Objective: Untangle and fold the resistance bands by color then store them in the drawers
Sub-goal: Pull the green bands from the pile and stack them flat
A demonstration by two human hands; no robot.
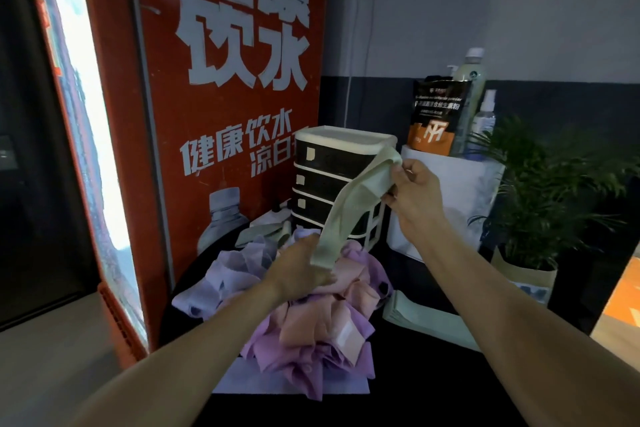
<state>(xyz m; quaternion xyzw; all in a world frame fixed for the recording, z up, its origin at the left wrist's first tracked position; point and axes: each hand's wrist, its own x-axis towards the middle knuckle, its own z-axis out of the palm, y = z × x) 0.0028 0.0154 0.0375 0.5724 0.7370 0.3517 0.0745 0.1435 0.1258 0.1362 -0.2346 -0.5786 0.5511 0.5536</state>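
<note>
Tabletop: hands [414, 189] stretch green band [341, 210].

Both hands [412, 191] [301, 267] hold a pale green band [349, 198] above the pile [311, 315].

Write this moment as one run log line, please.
right hand: holds green band top | left hand: holds its bottom | pile: tangled | drawers: closed

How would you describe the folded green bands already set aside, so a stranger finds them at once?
Start at the black drawer unit beside the red poster. In front of it lies a pile of purple and pink bands. The folded green stack lies flat to the pile's right, under the right forearm: neat, pale green, apart from the tangle.
</note>
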